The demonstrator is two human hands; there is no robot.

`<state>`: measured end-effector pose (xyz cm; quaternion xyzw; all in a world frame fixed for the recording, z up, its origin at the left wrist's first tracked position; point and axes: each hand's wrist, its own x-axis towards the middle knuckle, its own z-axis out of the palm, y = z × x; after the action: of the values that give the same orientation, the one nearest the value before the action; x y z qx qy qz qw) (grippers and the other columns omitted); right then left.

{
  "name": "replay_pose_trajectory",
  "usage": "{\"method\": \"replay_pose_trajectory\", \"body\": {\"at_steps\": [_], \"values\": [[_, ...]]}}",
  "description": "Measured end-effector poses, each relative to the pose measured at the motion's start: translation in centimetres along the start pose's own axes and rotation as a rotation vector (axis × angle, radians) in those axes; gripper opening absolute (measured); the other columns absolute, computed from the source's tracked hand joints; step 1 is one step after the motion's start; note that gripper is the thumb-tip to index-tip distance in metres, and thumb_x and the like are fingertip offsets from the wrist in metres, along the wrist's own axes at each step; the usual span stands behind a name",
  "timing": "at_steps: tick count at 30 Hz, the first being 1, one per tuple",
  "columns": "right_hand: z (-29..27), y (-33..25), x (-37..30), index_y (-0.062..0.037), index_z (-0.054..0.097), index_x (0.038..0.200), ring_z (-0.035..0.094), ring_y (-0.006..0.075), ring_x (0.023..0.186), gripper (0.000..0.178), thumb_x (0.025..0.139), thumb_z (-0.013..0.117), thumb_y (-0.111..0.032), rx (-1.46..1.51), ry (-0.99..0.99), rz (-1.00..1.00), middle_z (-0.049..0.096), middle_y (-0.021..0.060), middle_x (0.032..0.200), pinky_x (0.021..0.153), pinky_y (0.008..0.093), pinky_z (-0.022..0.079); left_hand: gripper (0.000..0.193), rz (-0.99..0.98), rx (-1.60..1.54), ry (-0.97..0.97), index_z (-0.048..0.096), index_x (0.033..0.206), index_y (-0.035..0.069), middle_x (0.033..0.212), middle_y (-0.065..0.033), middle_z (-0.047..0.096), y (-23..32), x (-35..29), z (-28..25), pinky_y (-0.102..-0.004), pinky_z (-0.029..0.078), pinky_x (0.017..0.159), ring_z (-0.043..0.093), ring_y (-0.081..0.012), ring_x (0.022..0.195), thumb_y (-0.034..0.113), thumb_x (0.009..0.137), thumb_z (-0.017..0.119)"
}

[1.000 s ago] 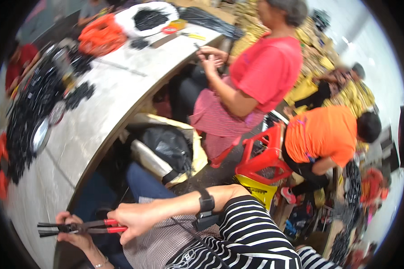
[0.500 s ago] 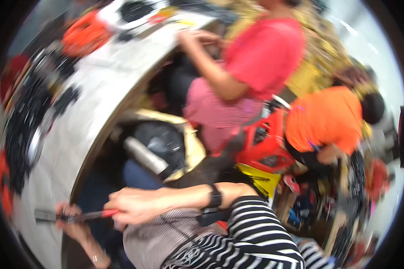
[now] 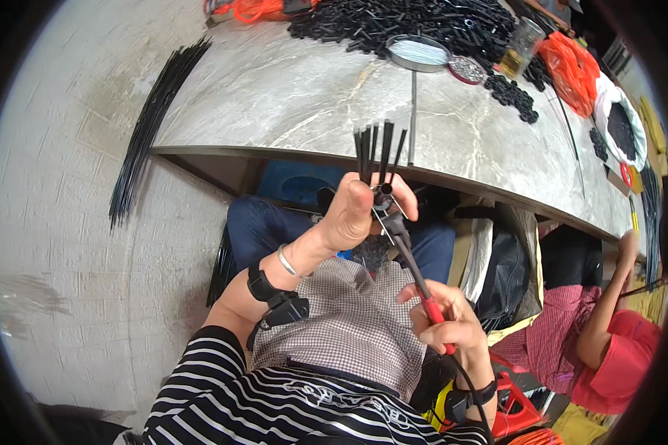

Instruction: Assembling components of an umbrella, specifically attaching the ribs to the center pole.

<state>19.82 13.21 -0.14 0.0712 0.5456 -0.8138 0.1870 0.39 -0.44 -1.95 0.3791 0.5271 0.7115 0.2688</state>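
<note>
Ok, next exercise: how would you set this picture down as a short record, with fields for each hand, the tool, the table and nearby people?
Left hand: holds thin black strips, fanned upward
Right hand: grips red-handled pliers
Pliers' head: near the strips' lower ends; exact contact unclear
Table: grey, marble-patterned; carries a heap of black pieces and an orange bag
Nearby: co-worker in red, at right

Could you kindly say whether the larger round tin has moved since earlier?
No: against the grey tabletop, the larger round tin still sits at the far end of the thin dark line, beside the red-rimmed tin.
</note>
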Motion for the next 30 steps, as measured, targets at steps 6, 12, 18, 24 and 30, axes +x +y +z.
{"method": "replay_pose_trajectory", "body": {"at_steps": [6,12,18,24,30], "values": [[0.4,3.3,2.0,0.0153,0.044,0.118,0.036,0.0061,0.032,0.061,0.065,0.061,-0.009,0.704,-0.255,-0.045,0.043,0.0027,0.048,0.034,0.0207,0.025,0.096,-0.001,-0.084,-0.058,0.065,0.077,0.0,0.055,0.004,0.049,-0.3,0.2,-0.4,-0.0182,0.028,0.041,0.041,-0.002,0.046,0.086,0.073,0.023],[-0.1,2.6,2.4,0.0161,0.042,0.12,0.036,0.006,0.033,0.065,0.064,0.062,-0.012,0.619,-0.241,-0.029,0.044,0.0042,0.049,0.034,0.0207,0.026,0.096,0.006,-0.005,-0.059,0.066,0.077,0.0,0.059,0.0013,0.053,-0.1,0.3,-1.0,-0.019,0.03,0.042,0.044,-0.0035,0.049,0.086,0.073,0.023],[0.7,0.4,2.0,0.0074,0.055,0.114,0.051,0.0114,0.054,0.035,0.082,0.056,-0.007,-0.027,0.111,-0.049,0.053,0.0051,0.072,0.048,0.0219,0.04,0.092,-0.011,0.041,-0.023,0.065,0.077,0.0,0.062,-0.0005,0.056,-0.1,0.2,-1.5,-0.0193,0.033,0.045,0.048,-0.0051,0.054,0.085,0.073,0.029],[1.5,-0.6,1.1,0.0017,0.054,0.095,0.055,0.0196,0.054,0.036,0.078,0.075,-0.023,-0.606,0.285,-0.103,0.053,0.0094,0.063,0.052,0.0315,0.043,0.089,0.003,0.129,-0.05,0.065,0.079,0.001,0.065,-0.0014,0.057,0.8,0.3,-1.8,-0.0199,0.036,0.048,0.05,-0.0059,0.056,0.084,0.074,0.033],[3.4,-0.3,0.9,0.0007,0.052,0.101,0.049,0.0101,0.046,0.038,0.069,0.073,-0.006,-0.84,0.537,-0.199,0.052,0.0007,0.063,0.044,0.0234,0.039,0.089,-0.071,0.114,0.012,0.064,0.078,0.001,0.066,-0.001,0.055,0.9,0.0,-2.0,-0.0194,0.035,0.047,0.049,-0.0058,0.059,0.084,0.073,0.033]]}}
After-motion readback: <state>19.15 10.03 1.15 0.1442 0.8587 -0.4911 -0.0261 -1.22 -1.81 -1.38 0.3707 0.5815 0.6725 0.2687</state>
